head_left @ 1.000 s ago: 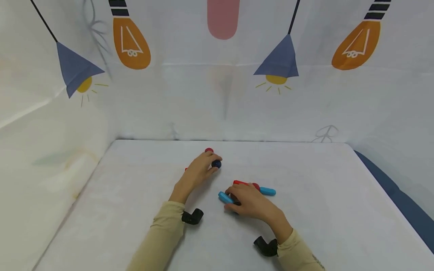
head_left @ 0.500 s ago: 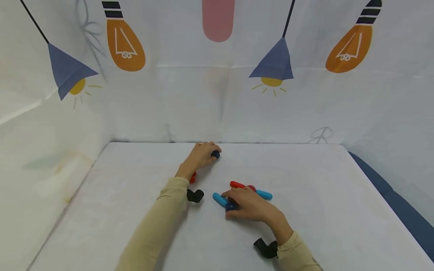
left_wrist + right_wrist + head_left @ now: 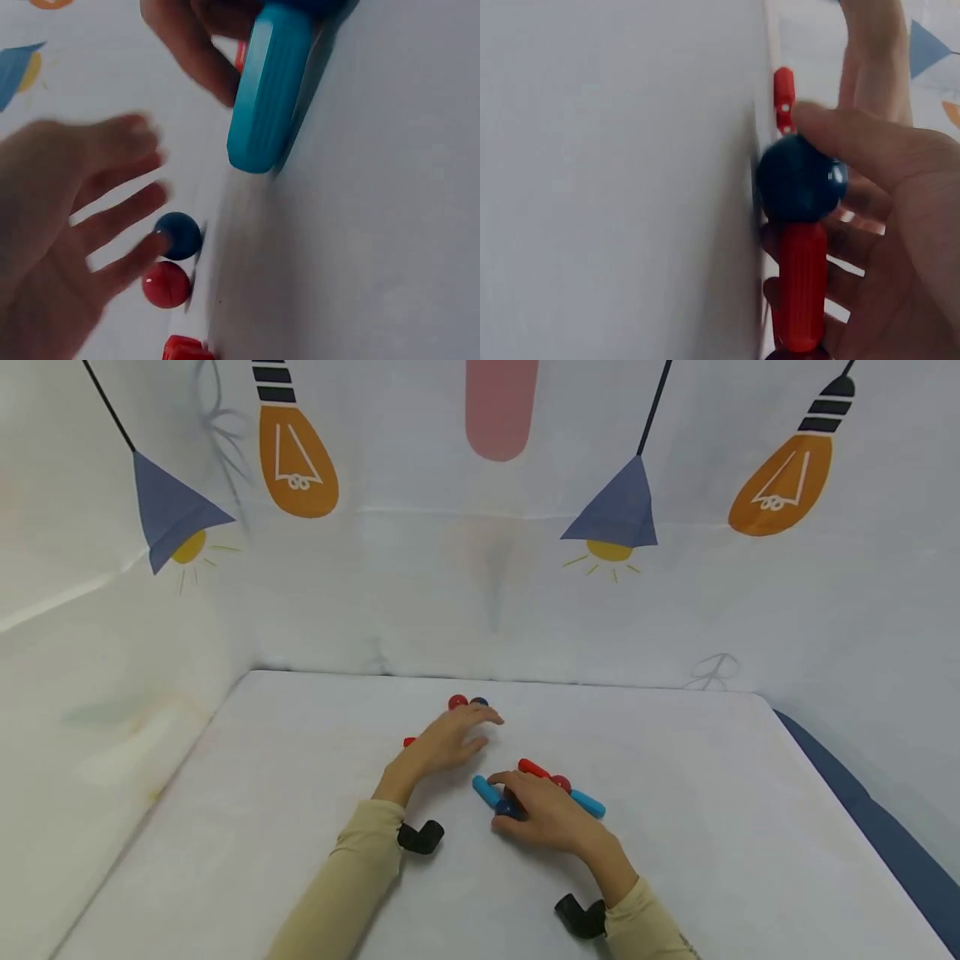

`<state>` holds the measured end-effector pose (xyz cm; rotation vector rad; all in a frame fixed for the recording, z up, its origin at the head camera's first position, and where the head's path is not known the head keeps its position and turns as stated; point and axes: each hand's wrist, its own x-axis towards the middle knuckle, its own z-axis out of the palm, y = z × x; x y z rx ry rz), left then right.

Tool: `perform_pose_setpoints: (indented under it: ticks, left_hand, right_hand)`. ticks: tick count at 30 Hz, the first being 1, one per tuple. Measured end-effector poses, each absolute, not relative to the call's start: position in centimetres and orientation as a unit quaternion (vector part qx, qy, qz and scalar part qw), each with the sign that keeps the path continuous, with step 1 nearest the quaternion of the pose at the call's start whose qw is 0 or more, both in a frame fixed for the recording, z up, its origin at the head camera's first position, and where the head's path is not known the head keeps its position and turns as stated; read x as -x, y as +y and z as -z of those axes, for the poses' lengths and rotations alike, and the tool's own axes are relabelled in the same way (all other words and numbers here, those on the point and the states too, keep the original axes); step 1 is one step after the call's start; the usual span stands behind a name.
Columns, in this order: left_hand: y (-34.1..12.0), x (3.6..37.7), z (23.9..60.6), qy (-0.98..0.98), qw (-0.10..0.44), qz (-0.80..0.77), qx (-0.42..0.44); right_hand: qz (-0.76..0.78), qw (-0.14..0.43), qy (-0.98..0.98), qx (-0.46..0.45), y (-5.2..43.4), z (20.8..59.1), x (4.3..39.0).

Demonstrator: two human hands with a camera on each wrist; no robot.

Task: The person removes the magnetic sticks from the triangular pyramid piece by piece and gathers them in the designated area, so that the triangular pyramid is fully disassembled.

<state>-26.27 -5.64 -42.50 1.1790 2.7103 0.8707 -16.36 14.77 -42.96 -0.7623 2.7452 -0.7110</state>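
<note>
Left hand point(image 3: 442, 743) flat over the table point(image 3: 712, 827), fingers spread and relaxed, holding nothing. Red ball point(image 3: 457, 702) and dark blue ball point(image 3: 478, 702) lie side by side just beyond its fingertips; small red piece point(image 3: 408, 742) at its left. Right hand point(image 3: 543, 810) curls around a blue ball joint point(image 3: 507, 809) with red stick point(image 3: 802, 285); light blue sticks point(image 3: 486, 790) either side.

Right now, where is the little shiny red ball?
In the head view the small glossy red ball lies on the white table near its far edge, touching a dark blue ball, just beyond the left hand.
</note>
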Motion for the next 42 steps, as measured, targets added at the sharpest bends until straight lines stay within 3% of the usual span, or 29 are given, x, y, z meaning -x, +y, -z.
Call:
perform_pose_setpoints:
  ticks: [4, 6, 21, 31, 37, 42]
  left_hand:
    - [-6.1, 23.7, 42.5, 0.848, 0.145, -0.301, -0.411]
    - [-6.4, 23.0, 42.5, 0.848, 0.165, -0.292, -0.41]
    - [-7.7, 21.6, 42.8, 0.878, 0.131, -0.297, -0.352]
    - [-13.2, 22.2, 42.0, 0.898, 0.079, -0.317, -0.293]
    - [-14.8, 22.5, 42.4, 0.916, 0.071, -0.306, -0.25]
    - [-15.0, 22.6, 42.6, 0.916, 0.073, -0.313, -0.238]
  right_hand:
    - [0.248, 0.087, 0.933, 0.247, 14.8, 43.1, 16.6]
    - [0.255, 0.086, 0.934, 0.237, 14.7, 43.1, 16.7]
    - [0.283, 0.052, 0.934, 0.213, 14.5, 43.5, 17.5]
    - [0.25, 0.038, 0.946, 0.203, 14.8, 43.4, 17.9]
    - [0.241, -0.009, 0.944, 0.223, 15.9, 42.0, 17.9]
    - [0.217, 0.016, 0.946, 0.24, 17.2, 41.5, 18.0]
